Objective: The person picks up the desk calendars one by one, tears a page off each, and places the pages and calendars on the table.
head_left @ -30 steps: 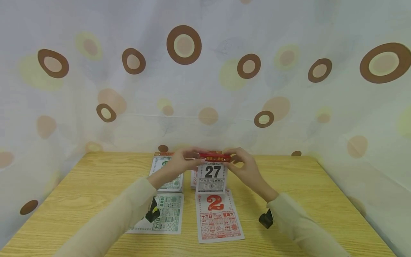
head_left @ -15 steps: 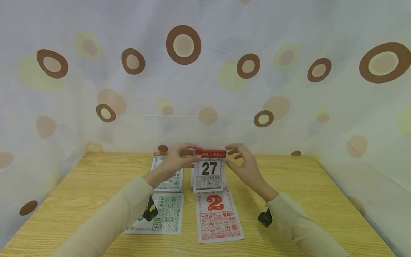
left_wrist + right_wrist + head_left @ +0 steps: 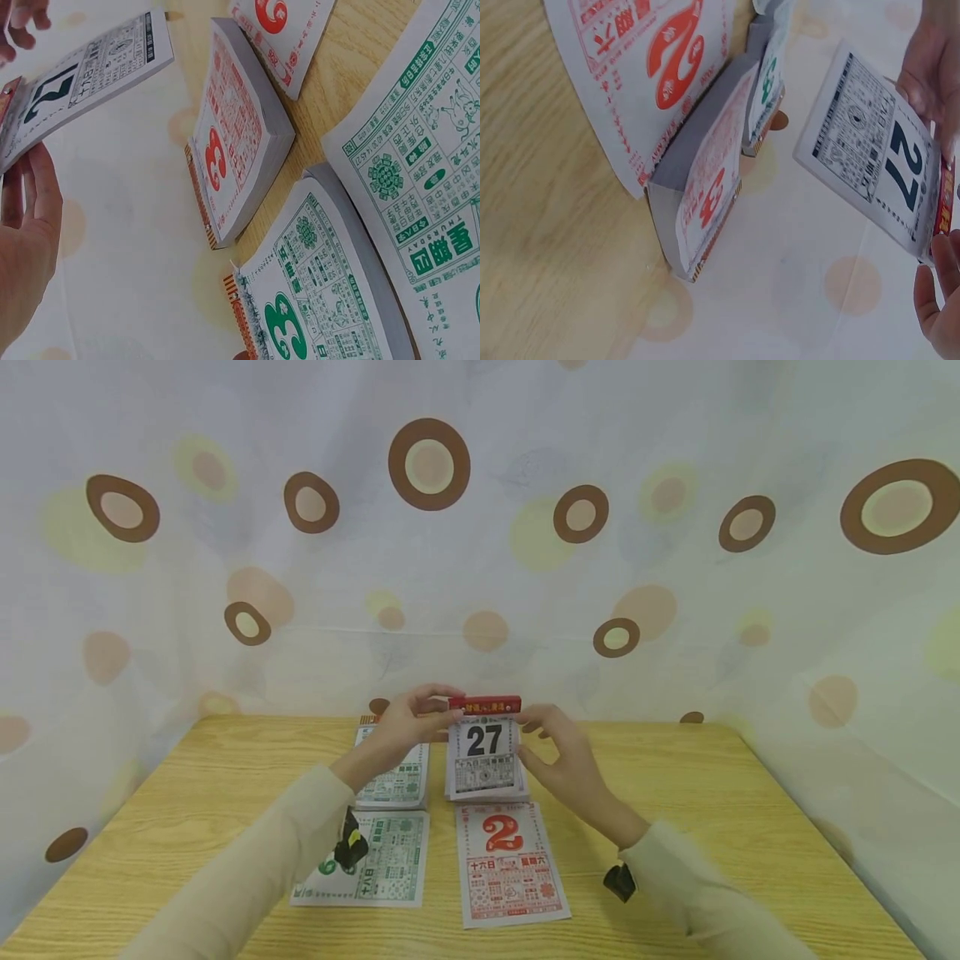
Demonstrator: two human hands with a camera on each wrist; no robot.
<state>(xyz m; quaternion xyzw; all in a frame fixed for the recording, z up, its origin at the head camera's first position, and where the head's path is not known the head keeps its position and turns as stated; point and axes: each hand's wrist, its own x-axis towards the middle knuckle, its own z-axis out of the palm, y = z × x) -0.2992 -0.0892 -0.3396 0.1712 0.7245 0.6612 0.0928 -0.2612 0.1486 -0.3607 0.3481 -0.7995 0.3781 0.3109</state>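
Observation:
My left hand [image 3: 401,720] grips a small tear-off calendar [image 3: 485,756] by the left end of its red header strip [image 3: 487,705]. The top page shows a black 27. My right hand [image 3: 564,758] is beside the calendar's right edge with loosely bent fingers. In the left wrist view, the right hand [image 3: 26,26] stands apart from the held calendar [image 3: 97,82]. Behind and below it, a thick calendar block with a red 3 [image 3: 716,169] lies on the table, mostly covered in the head view.
Left of that block lies a green-printed calendar block [image 3: 393,781]. Nearer are a loose sheet with a red 2 [image 3: 510,864] and a green sheet [image 3: 393,860], partly under the left forearm. The patterned cloth [image 3: 480,568] stands behind the wooden table [image 3: 660,827].
The small calendar has moved up and slightly left in the head view with my left hand. My right fingers have let go of the header strip's right end.

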